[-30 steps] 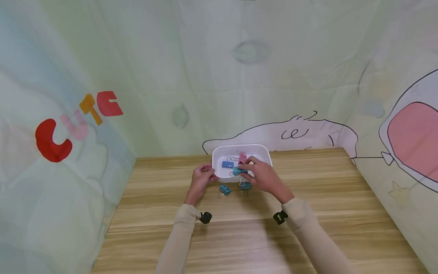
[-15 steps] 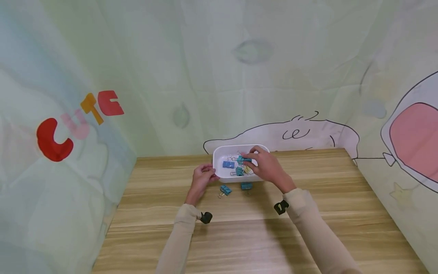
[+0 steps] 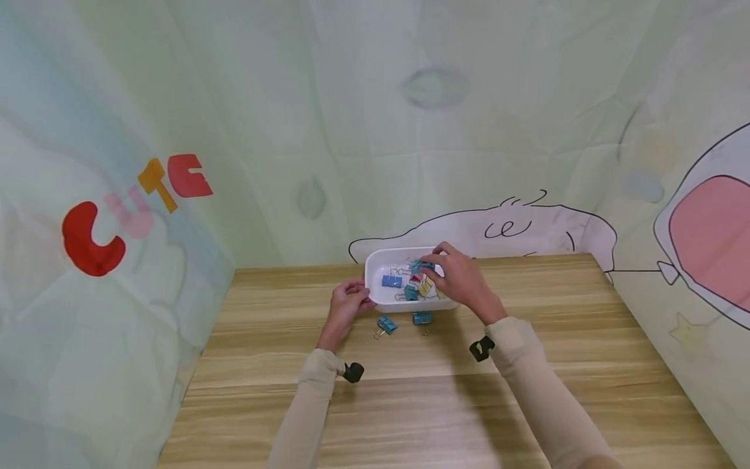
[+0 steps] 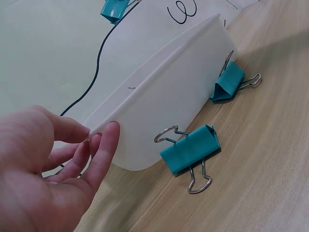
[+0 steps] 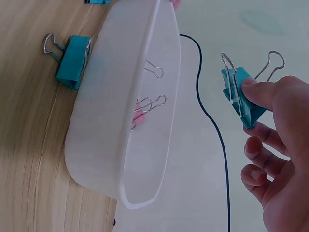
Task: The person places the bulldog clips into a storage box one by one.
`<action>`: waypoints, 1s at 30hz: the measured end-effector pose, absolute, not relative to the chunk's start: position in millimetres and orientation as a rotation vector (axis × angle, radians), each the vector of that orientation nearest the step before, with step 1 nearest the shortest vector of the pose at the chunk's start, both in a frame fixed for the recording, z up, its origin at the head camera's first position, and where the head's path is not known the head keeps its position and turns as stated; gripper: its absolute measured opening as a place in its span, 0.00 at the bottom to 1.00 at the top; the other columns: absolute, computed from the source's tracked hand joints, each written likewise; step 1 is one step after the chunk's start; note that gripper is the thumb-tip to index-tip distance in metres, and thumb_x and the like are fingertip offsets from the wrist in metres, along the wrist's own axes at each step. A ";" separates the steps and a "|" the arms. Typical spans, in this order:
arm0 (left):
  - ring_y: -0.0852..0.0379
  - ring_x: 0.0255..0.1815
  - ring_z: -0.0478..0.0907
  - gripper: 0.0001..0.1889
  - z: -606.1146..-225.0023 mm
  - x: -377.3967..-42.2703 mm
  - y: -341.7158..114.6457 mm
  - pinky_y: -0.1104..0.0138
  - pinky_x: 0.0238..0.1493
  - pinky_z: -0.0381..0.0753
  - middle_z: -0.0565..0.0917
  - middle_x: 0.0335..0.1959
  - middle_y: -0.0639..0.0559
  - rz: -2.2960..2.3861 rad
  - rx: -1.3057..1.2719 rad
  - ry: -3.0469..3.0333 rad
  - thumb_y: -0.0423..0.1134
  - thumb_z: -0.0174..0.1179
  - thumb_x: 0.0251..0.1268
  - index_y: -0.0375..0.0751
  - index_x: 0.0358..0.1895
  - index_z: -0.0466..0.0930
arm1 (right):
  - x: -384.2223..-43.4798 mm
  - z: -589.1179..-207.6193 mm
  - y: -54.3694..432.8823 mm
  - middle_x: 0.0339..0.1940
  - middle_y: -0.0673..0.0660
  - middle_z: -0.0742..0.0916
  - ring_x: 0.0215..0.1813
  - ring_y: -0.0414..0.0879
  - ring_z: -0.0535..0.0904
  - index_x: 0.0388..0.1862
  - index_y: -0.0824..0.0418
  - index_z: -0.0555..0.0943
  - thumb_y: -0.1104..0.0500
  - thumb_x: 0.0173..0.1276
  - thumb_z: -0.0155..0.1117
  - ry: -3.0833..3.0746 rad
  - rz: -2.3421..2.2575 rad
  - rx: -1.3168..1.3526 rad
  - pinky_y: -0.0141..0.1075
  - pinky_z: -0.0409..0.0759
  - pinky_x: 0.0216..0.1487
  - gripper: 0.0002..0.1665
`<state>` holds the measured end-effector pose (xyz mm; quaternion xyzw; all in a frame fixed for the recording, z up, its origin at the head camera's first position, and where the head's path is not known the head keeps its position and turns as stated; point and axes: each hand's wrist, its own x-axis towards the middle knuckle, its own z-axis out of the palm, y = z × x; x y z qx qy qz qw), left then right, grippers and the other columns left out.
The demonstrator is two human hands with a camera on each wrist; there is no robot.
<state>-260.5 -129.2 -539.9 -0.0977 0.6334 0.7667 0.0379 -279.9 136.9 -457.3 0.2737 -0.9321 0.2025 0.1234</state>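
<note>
My left hand pinches the near left corner of a white plastic box between thumb and fingers. Over the box's right part, my right hand holds a teal binder clip with thumb and fingertips, clear of the rim. Inside the box lie a blue binder clip, a teal one, a yellow one and a red-pink one, partly hidden. On the table just in front of the box are two more teal binder clips, the left clip and the right clip.
The wooden table carries the box near its back edge. A printed cloth backdrop rises behind the table and along both sides. A black wrist device sits at the left cuff, and another device at the right.
The right hand has moved back and slightly right over the box with the teal binder clip, uncovering the yellow clip. The left hand stays at the box's corner.
</note>
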 end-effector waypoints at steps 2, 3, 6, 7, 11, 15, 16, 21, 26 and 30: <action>0.47 0.37 0.85 0.20 -539.3 -260.1 -128.8 0.68 0.40 0.92 0.72 0.48 0.37 2.356 -0.301 1.945 0.21 0.56 0.74 0.17 0.65 0.68 | -280.4 -456.3 137.2 0.55 0.61 0.83 0.33 0.49 0.80 0.60 0.59 0.87 0.53 0.73 0.71 -2.713 0.606 0.777 0.37 0.85 0.31 0.20; 0.47 0.37 0.85 0.20 -539.4 -260.0 -128.6 0.68 0.40 0.92 0.72 0.48 0.36 2.355 -0.302 1.949 0.21 0.56 0.74 0.17 0.64 0.69 | -280.2 -455.7 137.5 0.56 0.62 0.83 0.34 0.49 0.80 0.62 0.59 0.86 0.52 0.74 0.71 -2.710 0.610 0.765 0.38 0.86 0.32 0.21; 0.47 0.36 0.84 0.19 -540.4 -260.2 -128.1 0.67 0.39 0.92 0.73 0.47 0.37 2.359 -0.302 1.959 0.21 0.56 0.73 0.17 0.63 0.70 | -278.8 -454.4 137.8 0.62 0.64 0.80 0.37 0.53 0.83 0.66 0.58 0.83 0.48 0.75 0.69 -2.702 0.636 0.735 0.43 0.90 0.38 0.26; 0.47 0.36 0.84 0.19 -541.0 -260.5 -128.1 0.67 0.40 0.92 0.73 0.46 0.37 2.360 -0.301 1.963 0.21 0.56 0.73 0.17 0.63 0.70 | -278.2 -454.3 138.0 0.63 0.64 0.80 0.39 0.53 0.83 0.68 0.58 0.82 0.47 0.75 0.68 -2.701 0.641 0.730 0.45 0.91 0.39 0.28; 0.48 0.34 0.84 0.18 -543.4 -261.5 -128.0 0.65 0.40 0.92 0.73 0.46 0.37 2.377 -0.280 1.973 0.20 0.56 0.73 0.16 0.62 0.69 | -275.1 -455.9 139.4 0.65 0.64 0.79 0.38 0.53 0.83 0.71 0.56 0.80 0.44 0.75 0.67 -2.706 0.623 0.743 0.45 0.90 0.41 0.30; 0.47 0.35 0.84 0.18 -542.6 -260.6 -127.9 0.66 0.40 0.92 0.73 0.45 0.37 2.373 -0.272 1.982 0.21 0.56 0.73 0.15 0.62 0.69 | -271.3 -460.5 141.3 0.65 0.63 0.79 0.35 0.52 0.81 0.70 0.55 0.80 0.44 0.74 0.68 -2.710 0.614 0.778 0.44 0.88 0.39 0.30; 0.47 0.36 0.84 0.18 -542.5 -260.5 -128.0 0.66 0.40 0.92 0.73 0.46 0.37 2.367 -0.275 1.986 0.21 0.56 0.73 0.15 0.62 0.69 | -270.3 -462.1 141.8 0.64 0.63 0.80 0.36 0.52 0.81 0.70 0.55 0.80 0.44 0.74 0.68 -2.709 0.614 0.788 0.44 0.88 0.39 0.30; 0.45 0.38 0.84 0.18 -542.1 -260.8 -128.6 0.66 0.41 0.92 0.74 0.46 0.37 2.341 -0.294 1.994 0.22 0.57 0.73 0.17 0.62 0.70 | -262.8 -468.9 142.3 0.63 0.62 0.80 0.39 0.51 0.80 0.70 0.54 0.81 0.44 0.72 0.70 -2.709 0.641 0.831 0.41 0.86 0.36 0.31; 0.44 0.40 0.84 0.19 -541.2 -260.6 -128.8 0.65 0.43 0.92 0.74 0.48 0.36 2.334 -0.296 1.996 0.22 0.57 0.74 0.17 0.63 0.70 | -253.3 -477.7 141.0 0.61 0.60 0.80 0.35 0.48 0.79 0.70 0.53 0.81 0.44 0.72 0.71 -2.731 0.666 0.888 0.38 0.84 0.32 0.31; 0.44 0.41 0.85 0.19 -540.3 -261.4 -129.5 0.62 0.48 0.92 0.74 0.49 0.35 2.325 -0.296 1.985 0.22 0.56 0.75 0.17 0.64 0.69 | -244.7 -486.7 140.4 0.60 0.59 0.81 0.38 0.47 0.80 0.67 0.54 0.83 0.44 0.72 0.71 -2.741 0.688 0.938 0.42 0.87 0.38 0.29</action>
